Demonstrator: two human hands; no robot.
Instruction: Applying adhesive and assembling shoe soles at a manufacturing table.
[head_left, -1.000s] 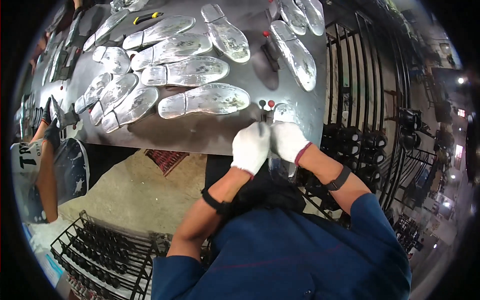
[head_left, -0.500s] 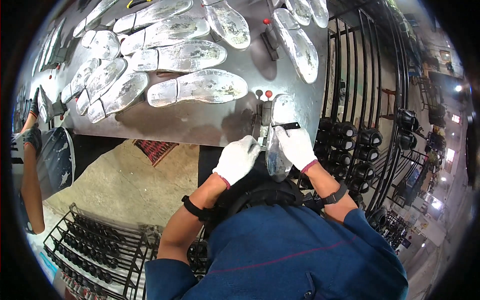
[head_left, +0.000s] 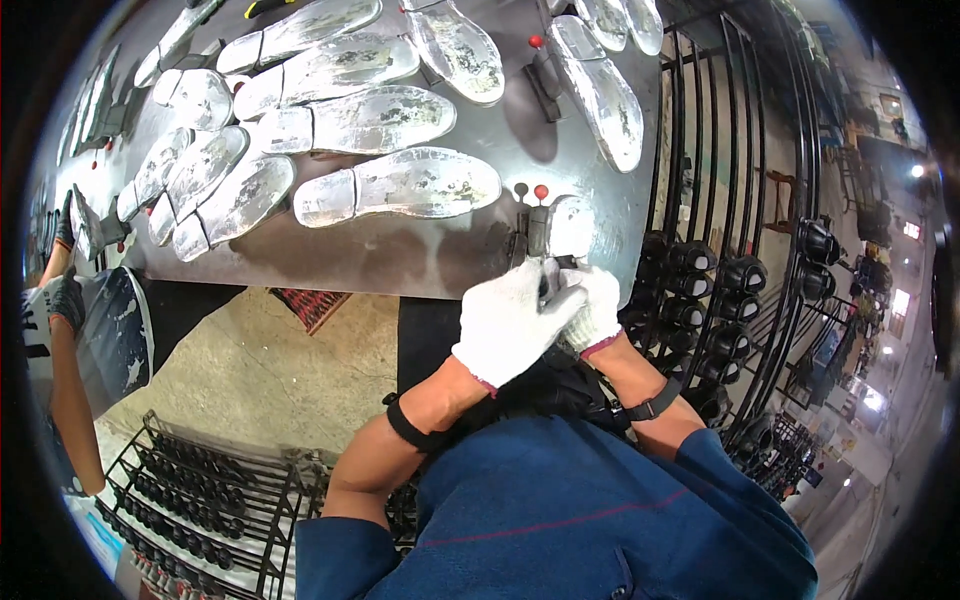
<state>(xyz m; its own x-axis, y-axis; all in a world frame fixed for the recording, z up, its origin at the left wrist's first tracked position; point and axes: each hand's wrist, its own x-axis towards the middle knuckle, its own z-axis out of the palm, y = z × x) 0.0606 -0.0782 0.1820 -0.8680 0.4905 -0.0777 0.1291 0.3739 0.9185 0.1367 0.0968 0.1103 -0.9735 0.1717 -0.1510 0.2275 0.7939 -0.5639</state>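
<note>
1. The left hand (head_left: 512,322), in a white glove, is at the near edge of the worktop (head_left: 340,262). Its thumb and fingers are bent inward; whether they close on anything, I cannot tell.
2. The right hand (head_left: 592,308), also gloved in white, meets it, and the two gloves overlap in view. Its fingers are partly covered, so its grip cannot be told. Something small and dark shows between the gloves, too hidden to identify.
3. A silver foot-shaped form (head_left: 571,228) is at the worktop's near right corner. One end shows just beyond the hands; the gloves hide the part closer to the wearer.
4. A red ball knob (head_left: 541,191) stands just beside that visible end, on its left.
5. Left of the knob, a larger silver form (head_left: 400,185) lies crosswise on the worktop, with more like it behind and further left.
6. Near the worktop's right edge, another silver form (head_left: 606,100) lies at a slant, with a second red ball knob (head_left: 536,42) beside it.
7. To the right stands a black barred rack (head_left: 706,130), with dark rounded pieces (head_left: 742,272) in rows near its lower part.
8. At the far left, a co-worker's dark-gloved hand (head_left: 66,303) is near the worktop.
9. A lower black rack (head_left: 215,545) stands on the floor (head_left: 250,375) at lower left.
</note>
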